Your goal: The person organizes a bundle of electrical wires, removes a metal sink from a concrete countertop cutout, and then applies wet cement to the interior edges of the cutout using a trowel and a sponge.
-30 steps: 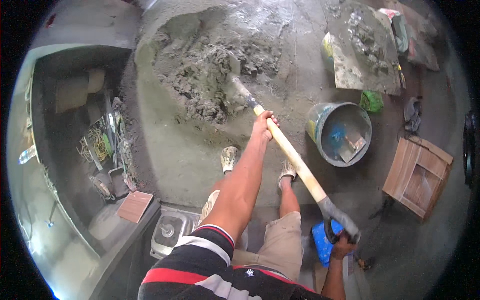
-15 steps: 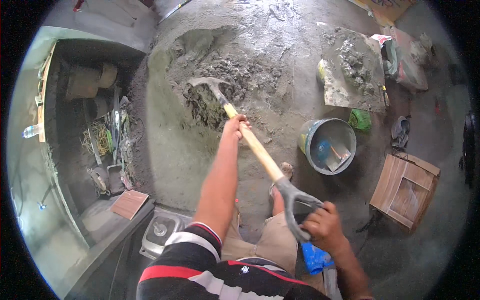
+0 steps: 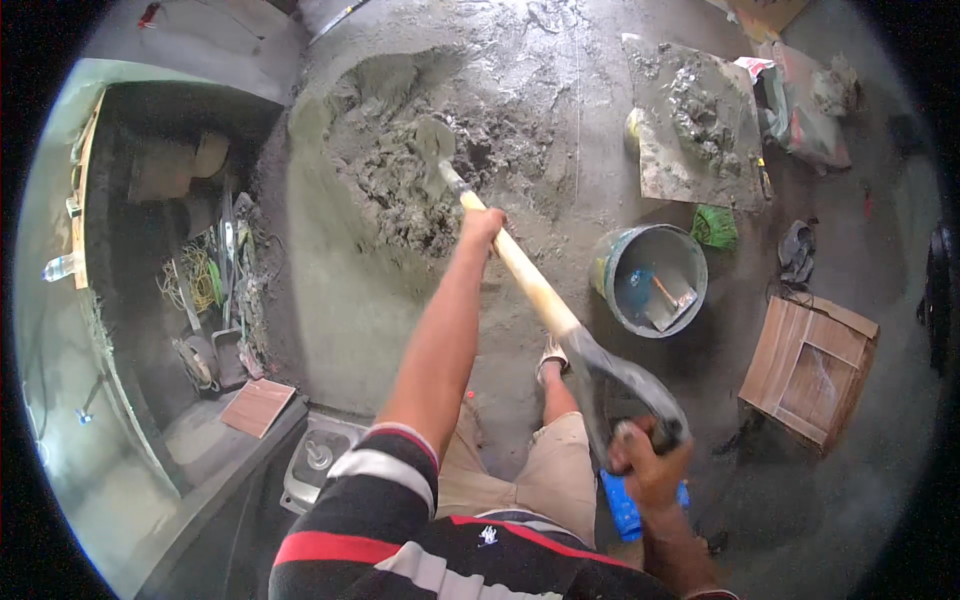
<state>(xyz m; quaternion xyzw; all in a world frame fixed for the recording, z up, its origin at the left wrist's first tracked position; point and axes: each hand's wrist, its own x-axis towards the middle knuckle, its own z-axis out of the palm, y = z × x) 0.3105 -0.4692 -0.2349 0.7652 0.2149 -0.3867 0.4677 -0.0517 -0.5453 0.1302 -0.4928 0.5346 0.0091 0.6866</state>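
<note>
A shovel with a pale wooden shaft slants across the middle, from the lower right up to a heap of wet mortar. My left hand is wrapped round the shaft a little below the metal socket. Down by my right leg, my right hand is closed on the dark D-shaped handle. The grey, mortar-smeared blade stands turned nearly edge-on at the heap, and its tip blends with the mortar.
A bucket holding a trowel stands to the right, below a board with mortar on it. Further right lie a wood-patterned box and bags. Left are a steel sink, a tile and a recess with tools.
The shovel blade has rolled over from lying broad across the heap to nearly edge-on. Both hands have turned with it, the right twisting the handle. Loose mortar now lies left of the blade.
</note>
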